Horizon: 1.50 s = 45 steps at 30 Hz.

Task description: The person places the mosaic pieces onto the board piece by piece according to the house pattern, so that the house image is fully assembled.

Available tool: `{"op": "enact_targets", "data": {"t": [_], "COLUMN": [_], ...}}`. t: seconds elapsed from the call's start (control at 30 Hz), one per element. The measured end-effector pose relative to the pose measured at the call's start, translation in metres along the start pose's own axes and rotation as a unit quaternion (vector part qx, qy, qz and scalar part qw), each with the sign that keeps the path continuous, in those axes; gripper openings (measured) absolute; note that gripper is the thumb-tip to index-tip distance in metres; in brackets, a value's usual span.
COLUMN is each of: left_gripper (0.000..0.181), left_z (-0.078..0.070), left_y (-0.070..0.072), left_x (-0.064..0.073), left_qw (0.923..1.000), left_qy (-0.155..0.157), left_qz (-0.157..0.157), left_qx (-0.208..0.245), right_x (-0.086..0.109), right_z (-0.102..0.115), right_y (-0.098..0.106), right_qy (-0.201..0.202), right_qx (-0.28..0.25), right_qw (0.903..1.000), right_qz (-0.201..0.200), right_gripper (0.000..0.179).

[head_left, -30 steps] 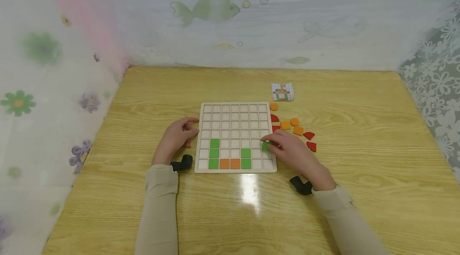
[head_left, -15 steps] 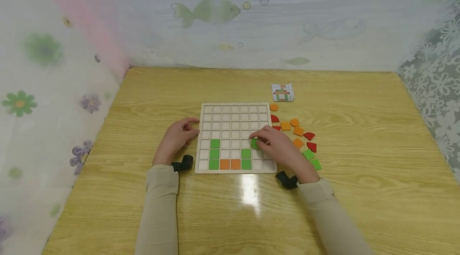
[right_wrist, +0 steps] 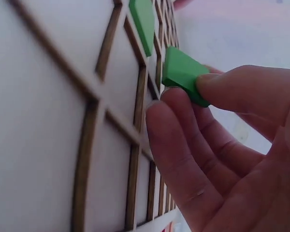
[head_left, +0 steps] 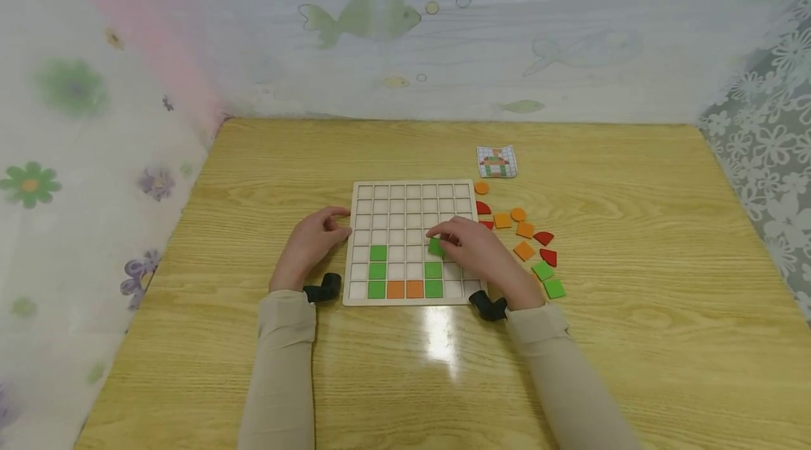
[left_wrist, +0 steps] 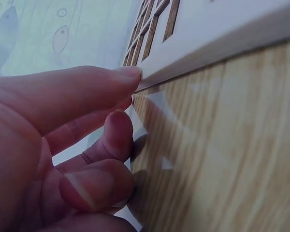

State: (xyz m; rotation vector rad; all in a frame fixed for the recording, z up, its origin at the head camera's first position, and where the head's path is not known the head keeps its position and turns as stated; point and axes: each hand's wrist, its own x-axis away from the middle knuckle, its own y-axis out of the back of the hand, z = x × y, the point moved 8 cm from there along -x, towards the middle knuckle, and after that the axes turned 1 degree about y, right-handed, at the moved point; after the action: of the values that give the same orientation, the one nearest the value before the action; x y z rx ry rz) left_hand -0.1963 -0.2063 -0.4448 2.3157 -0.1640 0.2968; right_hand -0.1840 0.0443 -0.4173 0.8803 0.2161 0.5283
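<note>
A wooden grid board point(head_left: 388, 215) lies flat on the table. Green square tiles fill three cells of one column and two of another, with two orange tiles point(head_left: 395, 289) between them in the nearest row. My right hand point(head_left: 475, 246) pinches a green square tile point(right_wrist: 184, 72) between thumb and fingers, tilted over the cell just beyond the right green column. At the board's left edge rests my left hand point(head_left: 310, 242); its thumb point(left_wrist: 111, 79) touches the rim while the other fingers bend loosely, holding nothing.
Right of the board lie loose pieces: red quarter-rounds point(head_left: 543, 238), orange squares point(head_left: 524, 251), orange discs point(head_left: 518, 214) and green squares point(head_left: 555, 288). A small pattern card point(head_left: 497, 162) sits behind them. Black wrist-camera mounts point(head_left: 324, 288) jut out near both wrists.
My right hand has moved left across the board with the green tile, from the right edge to above the right green column. My left hand has stayed at the board's edge.
</note>
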Motion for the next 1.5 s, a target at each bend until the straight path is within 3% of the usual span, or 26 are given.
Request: {"op": "enact_targets", "data": {"t": [0.3,0.7,1.07,1.5], "left_gripper": [0.037,0.037,0.038,0.039], "left_z": [-0.004,-0.005,-0.002,-0.002], "left_y": [0.000,0.000,0.001,-0.002], "left_x": [0.002,0.002,0.002,0.001], "left_qw": [0.9998,0.9997,0.9996,0.9999], "left_qy": [0.005,0.001,0.000,-0.004], "left_qz": [0.001,0.004,0.002,0.014], "left_qx": [-0.018,-0.025,-0.029,-0.009], "right_x": [-0.004,-0.001,-0.002,0.005], "right_z": [0.001,0.007,0.006,-0.007], "right_y": [-0.008,-0.008,-0.009,0.005], "right_qy": [-0.031,-0.029,-0.026,-0.026], "right_qx": [0.026,0.067,0.027,-0.013], "right_qw": [0.9991,0.9971,0.9993,0.9984], "right_qz": [0.012,-0.021,0.004,0.048], "right_gripper": [0.015,0.010,0.008,0.017]}}
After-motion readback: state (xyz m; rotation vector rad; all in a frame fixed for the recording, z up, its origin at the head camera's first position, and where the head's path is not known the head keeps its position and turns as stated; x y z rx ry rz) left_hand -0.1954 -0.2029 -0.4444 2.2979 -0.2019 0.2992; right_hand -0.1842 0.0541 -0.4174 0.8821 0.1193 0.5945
